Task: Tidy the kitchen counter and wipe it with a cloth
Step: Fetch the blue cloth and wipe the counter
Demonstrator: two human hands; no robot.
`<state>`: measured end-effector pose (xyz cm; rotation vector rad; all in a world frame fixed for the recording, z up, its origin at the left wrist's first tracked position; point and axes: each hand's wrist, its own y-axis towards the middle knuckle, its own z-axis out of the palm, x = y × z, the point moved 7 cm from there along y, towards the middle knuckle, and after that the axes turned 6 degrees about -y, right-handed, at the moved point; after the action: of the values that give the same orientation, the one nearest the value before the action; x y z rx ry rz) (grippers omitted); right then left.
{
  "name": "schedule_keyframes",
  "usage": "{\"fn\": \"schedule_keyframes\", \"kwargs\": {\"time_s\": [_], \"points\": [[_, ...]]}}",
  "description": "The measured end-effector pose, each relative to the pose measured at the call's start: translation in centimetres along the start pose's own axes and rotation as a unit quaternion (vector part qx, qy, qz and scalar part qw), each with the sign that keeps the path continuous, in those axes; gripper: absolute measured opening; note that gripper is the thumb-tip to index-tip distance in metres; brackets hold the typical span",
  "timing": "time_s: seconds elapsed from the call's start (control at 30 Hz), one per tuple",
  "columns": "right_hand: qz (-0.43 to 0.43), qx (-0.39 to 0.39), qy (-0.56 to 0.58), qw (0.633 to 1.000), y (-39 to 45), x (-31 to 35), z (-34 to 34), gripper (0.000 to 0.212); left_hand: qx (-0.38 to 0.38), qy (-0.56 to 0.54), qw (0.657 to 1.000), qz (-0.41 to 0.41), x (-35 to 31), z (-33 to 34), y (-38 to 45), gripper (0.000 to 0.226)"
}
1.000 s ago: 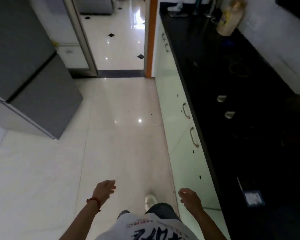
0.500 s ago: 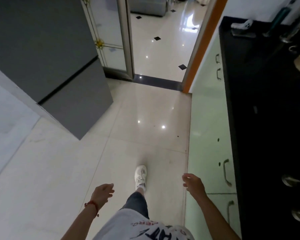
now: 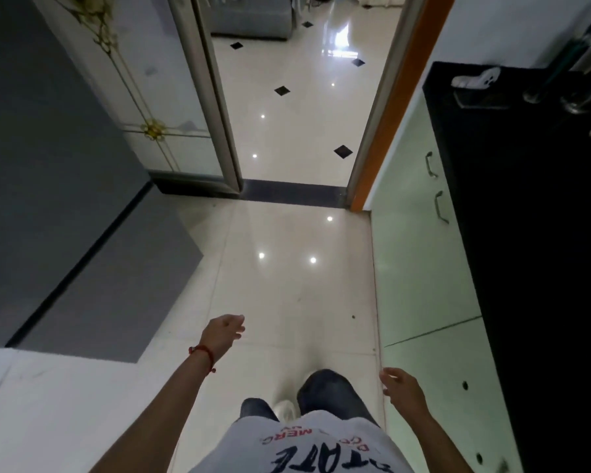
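The black kitchen counter [image 3: 533,233] runs along the right edge of the view, above pale green cabinet fronts [image 3: 420,268]. At its far end lie a small white object [image 3: 475,80] and a grey flat item [image 3: 481,99]. My left hand [image 3: 224,332], with a red thread on the wrist, hangs over the floor with loosely spread fingers and holds nothing. My right hand [image 3: 401,387] is low beside the cabinet fronts, fingers apart, also holding nothing. No cloth is in view.
A grey refrigerator [image 3: 65,199] stands on the left. Ahead, an open doorway [image 3: 294,107] with an orange frame leads to a tiled room. Metal utensils or a tap [image 3: 580,93] stand at the counter's far right. Glossy cream floor tiles [image 3: 287,285] lie between fridge and cabinets.
The view has advanced along the floor toward the doorway and turned left, so less counter shows. My left hand swung forward; my right hand dropped lower beside the cabinets.
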<state>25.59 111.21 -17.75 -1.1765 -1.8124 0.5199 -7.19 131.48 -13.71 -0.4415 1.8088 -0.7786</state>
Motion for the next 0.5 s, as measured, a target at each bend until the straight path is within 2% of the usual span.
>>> {"fn": "schedule_keyframes", "kwargs": {"time_s": [0.17,0.5], "points": [[0.002,-0.004,0.010,1.000,6.8,7.0,-1.7,0.031,0.006,0.019,1.000,0.005,-6.7,1.2,7.9,0.022],[-0.055,-0.024,0.014,0.998,19.1,24.8,-7.6,0.032,0.011,0.061,0.998,-0.030,-17.3,2.6,18.6,0.030]]}}
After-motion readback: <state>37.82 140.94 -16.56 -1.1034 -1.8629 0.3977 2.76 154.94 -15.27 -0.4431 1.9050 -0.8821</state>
